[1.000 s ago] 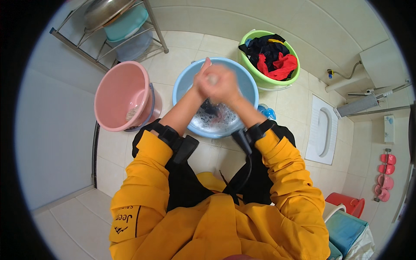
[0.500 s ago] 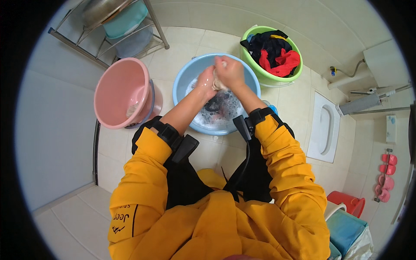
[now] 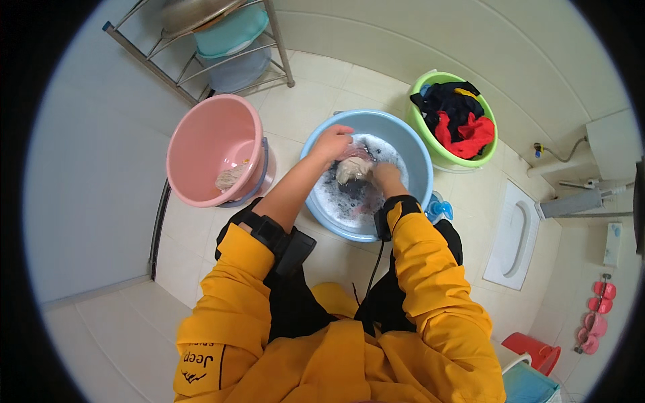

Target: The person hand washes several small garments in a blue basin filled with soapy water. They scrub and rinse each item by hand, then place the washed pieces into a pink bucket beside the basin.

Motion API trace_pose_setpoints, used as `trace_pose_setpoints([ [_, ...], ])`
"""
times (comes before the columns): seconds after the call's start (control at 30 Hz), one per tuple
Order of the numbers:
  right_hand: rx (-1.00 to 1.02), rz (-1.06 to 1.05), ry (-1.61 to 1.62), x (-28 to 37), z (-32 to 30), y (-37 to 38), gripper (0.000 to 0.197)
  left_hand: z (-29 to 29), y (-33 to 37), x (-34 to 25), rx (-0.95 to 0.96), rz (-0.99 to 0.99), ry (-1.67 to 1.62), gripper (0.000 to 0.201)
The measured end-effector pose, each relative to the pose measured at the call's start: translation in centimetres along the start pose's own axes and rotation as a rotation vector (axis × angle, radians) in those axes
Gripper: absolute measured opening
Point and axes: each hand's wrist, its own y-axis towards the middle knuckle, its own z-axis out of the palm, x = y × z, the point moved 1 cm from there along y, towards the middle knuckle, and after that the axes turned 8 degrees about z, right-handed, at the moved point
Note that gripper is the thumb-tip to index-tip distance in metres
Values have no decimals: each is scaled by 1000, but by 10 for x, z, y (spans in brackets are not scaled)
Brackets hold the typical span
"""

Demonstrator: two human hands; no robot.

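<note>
A light blue basin (image 3: 420, 151) of foamy, greyish water stands on the floor in front of me. In it lies a wet, bunched cream-coloured cloth (image 3: 353, 170), partly in the suds, and darker fabric shows dimly under the water. My left hand (image 3: 332, 144) is over the basin's left side, above and apart from the cloth, its fingers loosely stretched out. At the cloth's right edge my right hand (image 3: 388, 177) is closed, low at the water, its fingertips partly hidden; it appears to grip that edge.
On the left stands a pink bucket (image 3: 195, 144) with a pale cloth (image 3: 231, 176) inside. A green bucket (image 3: 494, 141) of dark and red clothes is at the back right. A blue bottle (image 3: 439, 208) touches the basin's right side. A metal rack (image 3: 285, 57) holds basins; a squat toilet (image 3: 514, 235) lies right.
The cream cloth has gone from between both raised hands down into the suds. My left hand has come off it, and my right hand has lowered to the water. The view has shifted.
</note>
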Motion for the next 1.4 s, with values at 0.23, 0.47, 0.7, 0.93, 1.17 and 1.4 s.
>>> trace_pose_setpoints([
  [0.23, 100, 37, -176, 13, 21, -4, 31, -3, 4, 1, 112, 19, 56, 30],
  [0.47, 235, -252, -60, 47, -115, -51, 29, -1, 16, 21, 114, -33, 122, 36],
  [0.7, -241, -488, 956, 12, -197, -156, 18, 16, -4, 22, 83, -299, -459, 61],
  [0.93, -538, -546, 1428, 0, -169, -135, 39, 58, 1, 8, 164, -6, -970, 43],
  [1.17, -996, -658, 621, 54, -128, -154, 11, 61, 35, 48, 498, 405, -1139, 21],
  [1.4, -1001, -290, 619, 39, -139, -120, 25, 81, 9, 30, -48, -115, -778, 22],
])
